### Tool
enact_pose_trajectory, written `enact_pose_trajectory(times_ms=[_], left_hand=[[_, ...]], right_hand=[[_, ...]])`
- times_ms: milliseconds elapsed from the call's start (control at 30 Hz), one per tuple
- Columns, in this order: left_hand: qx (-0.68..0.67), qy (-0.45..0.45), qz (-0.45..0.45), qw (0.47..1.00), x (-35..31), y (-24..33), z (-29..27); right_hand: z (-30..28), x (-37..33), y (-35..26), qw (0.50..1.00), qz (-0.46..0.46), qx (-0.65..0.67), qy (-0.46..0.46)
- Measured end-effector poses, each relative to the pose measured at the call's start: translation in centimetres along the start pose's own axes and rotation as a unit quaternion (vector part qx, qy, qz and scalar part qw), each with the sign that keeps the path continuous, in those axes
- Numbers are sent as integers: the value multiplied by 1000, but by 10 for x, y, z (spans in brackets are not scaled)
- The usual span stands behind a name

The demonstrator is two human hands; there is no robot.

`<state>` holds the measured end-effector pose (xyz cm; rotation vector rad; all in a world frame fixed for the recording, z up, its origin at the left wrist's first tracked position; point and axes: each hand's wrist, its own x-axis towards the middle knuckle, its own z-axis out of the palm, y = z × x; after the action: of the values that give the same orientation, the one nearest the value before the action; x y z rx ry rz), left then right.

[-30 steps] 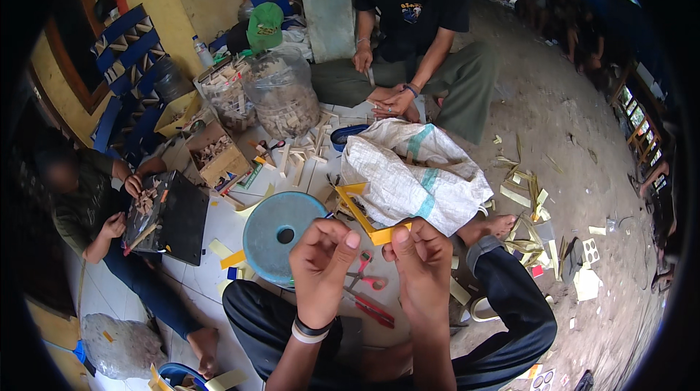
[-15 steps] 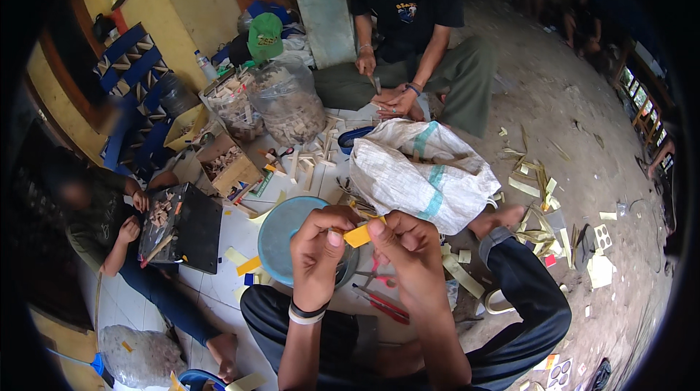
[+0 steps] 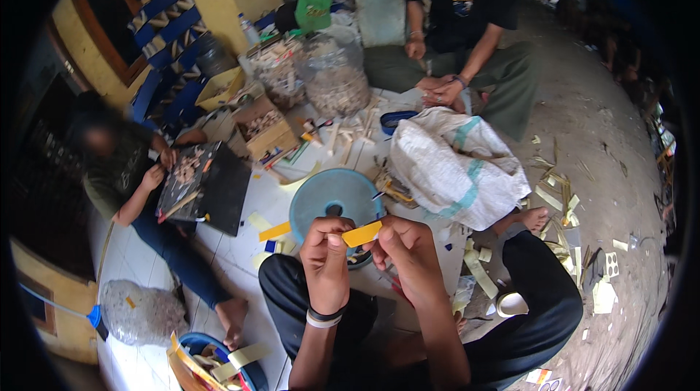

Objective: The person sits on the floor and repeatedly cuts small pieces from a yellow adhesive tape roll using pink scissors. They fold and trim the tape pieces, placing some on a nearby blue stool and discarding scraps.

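A small yellow strip (image 3: 360,234), flat with slanted ends, is stretched between my two hands. My left hand (image 3: 324,263) pinches its left end between thumb and fingers. At the other end, my right hand (image 3: 410,252) grips it with thumb on top and fingers curled beneath. Both hands are raised over my lap, in front of a round teal basin (image 3: 310,198) on the tiled floor. A dark round item (image 3: 334,210) shows inside the basin, its kind unclear. Part of a red-handled tool (image 3: 396,283) peeks out between my forearms.
A white sack (image 3: 430,165) lies beyond my right hand. Across from me, a person (image 3: 467,5) sits; another person (image 3: 124,165) works at a black board (image 3: 227,198) on the left. Near my left knee stands a blue tub (image 3: 255,375) of scraps. Wood pieces fill a box (image 3: 273,136).
My view has turned left, so the surroundings sit further right. The yellow strip stays in both hands, now showing more of its length. The tools between my forearms are mostly covered.
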<state>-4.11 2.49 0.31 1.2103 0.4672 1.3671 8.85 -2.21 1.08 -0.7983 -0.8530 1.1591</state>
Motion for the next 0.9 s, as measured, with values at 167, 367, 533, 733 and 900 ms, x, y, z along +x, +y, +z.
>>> enact_pose_trajectory(times_ms=[167,367,533,733,900], left_hand=[[74,39,-29,996,-26,8,-41],[93,147,-46,984,-58,4,-81],[141,186,-66,970,-72,-10,-103],[84,198,-73,974,-76,-29,-118],[38,217,-114,969,-69,-37,-121]], right_hand=[[27,4,18,997,64,16,-51],[50,18,52,980,146,-6,-135],[49,32,83,960,221,-3,-171],[41,42,111,942,261,-44,-203],[36,44,116,957,214,-56,-191]])
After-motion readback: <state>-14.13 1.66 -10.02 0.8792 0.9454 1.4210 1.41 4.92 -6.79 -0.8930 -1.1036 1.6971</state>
